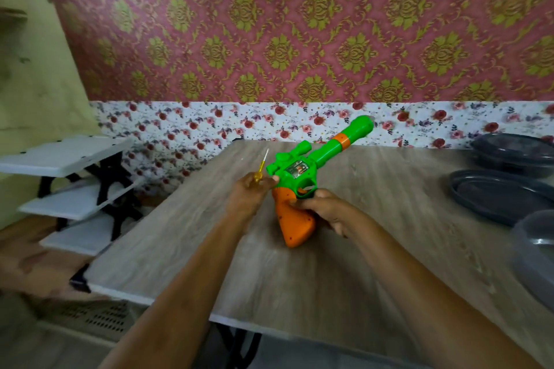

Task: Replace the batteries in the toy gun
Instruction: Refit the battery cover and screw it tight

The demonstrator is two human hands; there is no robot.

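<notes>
Lower frame: two bare forearms enter from the bottom edge and converge at centre over a grey wood-grain table (pixel 299 278).

Right hand (pixel 326 210), centre frame: fingers and thumb are curled round the orange grip of the toy gun (pixel 320 157), just under the trigger guard. The gun stands tilted, butt low and nearest the viewer, with the green barrel and its orange band rising toward the upper right. Whether the butt touches the table or sits just above it cannot be told.

Left hand (pixel 248 193), just left of the gun: it is closed round the yellow handle of a screwdriver (pixel 260 169), whose pale shaft points up and away. One fingertip meets the rear of the gun's green body.

Markings: a small panel (pixel 296 170) on the side of the green body carries a picture or label, too blurred to read. No other writing is legible.

Right edge of the frame, well apart from the hands: stacked dark grey oval trays (pixel 503 198) on the table, and nearer, a grey bowl (pixel 536 257), partly cut off.

Left of the frame, beyond the table edge: a white shelf rack (pixel 69 156) on black brackets.

Far: a floral strip (pixel 209 124) runs behind the table, with maroon and gold damask wallpaper (pixel 299 24) above it.
</notes>
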